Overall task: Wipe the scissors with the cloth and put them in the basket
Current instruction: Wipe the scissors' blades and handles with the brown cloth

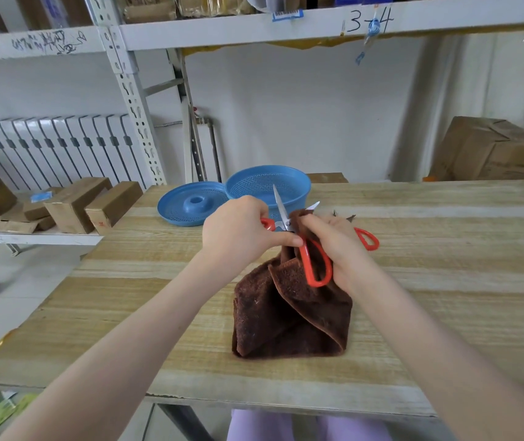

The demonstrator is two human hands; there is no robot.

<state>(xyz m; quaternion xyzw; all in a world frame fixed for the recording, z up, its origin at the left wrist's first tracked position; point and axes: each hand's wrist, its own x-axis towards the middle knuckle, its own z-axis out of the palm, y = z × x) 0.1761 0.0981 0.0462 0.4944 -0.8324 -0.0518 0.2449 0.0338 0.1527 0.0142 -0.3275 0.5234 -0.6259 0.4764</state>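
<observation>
Red-handled scissors [313, 262] are held above the wooden table [445, 281] with their steel blades spread and pointing away from me. My left hand [238, 232] grips one red handle. My right hand [337, 240] holds a brown cloth [289, 310] bunched around one blade near the pivot; the rest of the cloth hangs down to the table. A second pair of red-handled scissors [367, 238] lies on the table behind my right hand, mostly hidden. The blue perforated basket [292, 186] stands just beyond the blades.
A blue lid [190, 205] lies left of the basket. Cardboard boxes [76, 205] sit on a low shelf to the left, and a large carton [493, 151] stands behind the table at the right. A metal rack [133, 100] rises at the back.
</observation>
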